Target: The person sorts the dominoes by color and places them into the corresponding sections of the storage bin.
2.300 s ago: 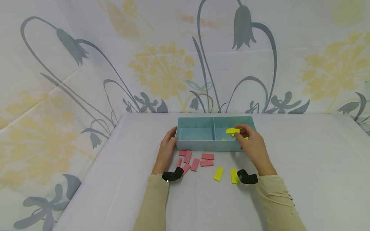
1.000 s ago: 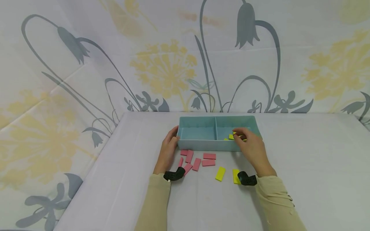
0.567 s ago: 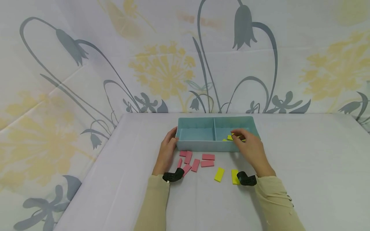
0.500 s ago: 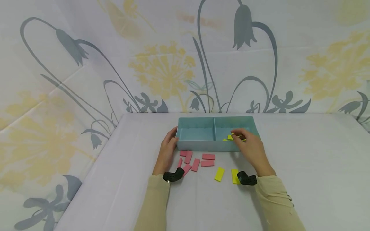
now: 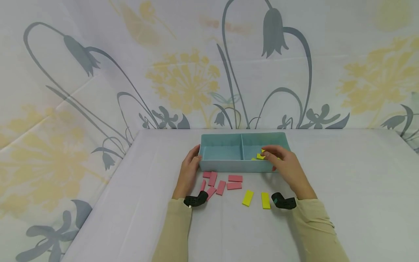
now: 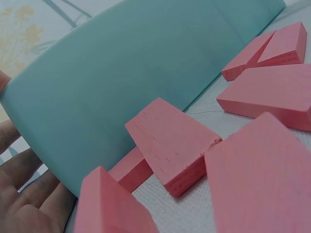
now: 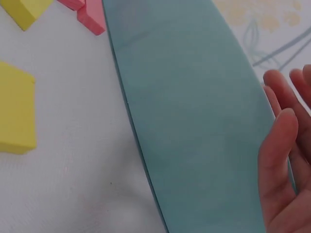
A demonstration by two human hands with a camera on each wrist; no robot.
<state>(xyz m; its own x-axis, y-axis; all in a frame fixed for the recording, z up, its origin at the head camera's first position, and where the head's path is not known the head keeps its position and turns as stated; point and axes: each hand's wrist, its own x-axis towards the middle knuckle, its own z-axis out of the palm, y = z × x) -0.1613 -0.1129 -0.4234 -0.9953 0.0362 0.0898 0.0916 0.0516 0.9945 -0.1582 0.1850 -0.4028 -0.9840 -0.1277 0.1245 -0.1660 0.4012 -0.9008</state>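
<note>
A light blue two-compartment box (image 5: pixel 229 166) stands on the white cloth. My left hand (image 5: pixel 187 174) holds its left end, with the thumb at the front corner; the fingers (image 6: pixel 29 194) show along the end wall in the left wrist view. Over the right compartment is my right hand (image 5: pixel 289 167), its thumb (image 7: pixel 278 150) apart from the fingers and nothing between them. Several yellow blocks (image 5: pixel 260 156) lie in that compartment, partly hidden by the front wall and the hand. The left compartment shows a bare floor.
Several pink blocks (image 5: pixel 220 187) lie in front of the box's left half, some touching or overlapping. Two yellow blocks (image 5: pixel 247 198) lie nearer to me, between the forearms. A flower-patterned cloth (image 5: pixel 190 80) hangs behind the table. Black wrist cameras (image 5: pixel 283 201) sit on both wrists.
My right hand has lowered a yellow block into the right compartment and let it go; its fingers have parted and the wrist has shifted slightly right. The left hand stays on the box.
</note>
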